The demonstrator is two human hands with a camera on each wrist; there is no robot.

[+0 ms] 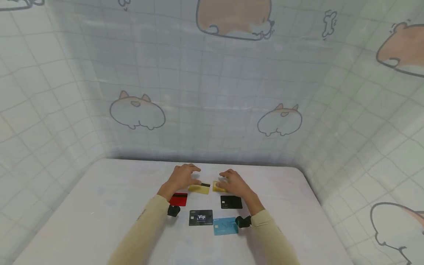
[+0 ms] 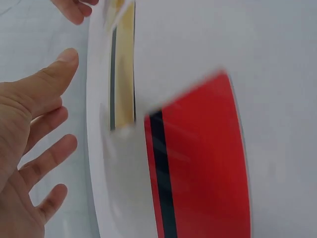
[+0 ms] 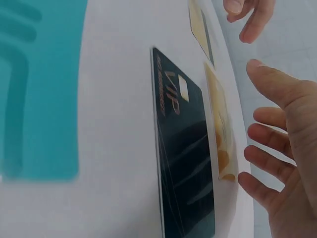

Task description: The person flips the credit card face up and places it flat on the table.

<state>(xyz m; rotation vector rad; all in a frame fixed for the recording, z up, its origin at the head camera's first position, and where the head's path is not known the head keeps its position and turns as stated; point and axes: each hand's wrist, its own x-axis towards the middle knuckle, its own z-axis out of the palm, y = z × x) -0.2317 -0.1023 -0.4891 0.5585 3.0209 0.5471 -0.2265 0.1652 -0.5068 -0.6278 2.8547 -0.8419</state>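
My left hand [image 1: 181, 177] hovers at the gold card with a black stripe [image 1: 202, 189], its fingers spread and loosely bent. Across from it, my right hand [image 1: 235, 184] is over a second gold card [image 1: 218, 187] and partly covers it in the head view. Both hands look empty in the wrist views. A red card with a black stripe [image 2: 203, 158] lies below the left hand. Under the right hand's wrist is a black VIP card [image 3: 183, 148]. Nearer to me lie a dark grey Vip card [image 1: 200, 221] and a light blue VIP card [image 1: 225, 230].
The cards lie flat on a white table [image 1: 109, 213]. Behind it and at both sides hangs a pale gridded curtain [image 1: 212, 92] with cartoon dogs. A small black device [image 1: 173, 210] is at the left wrist and another black device [image 1: 243, 221] at the right.
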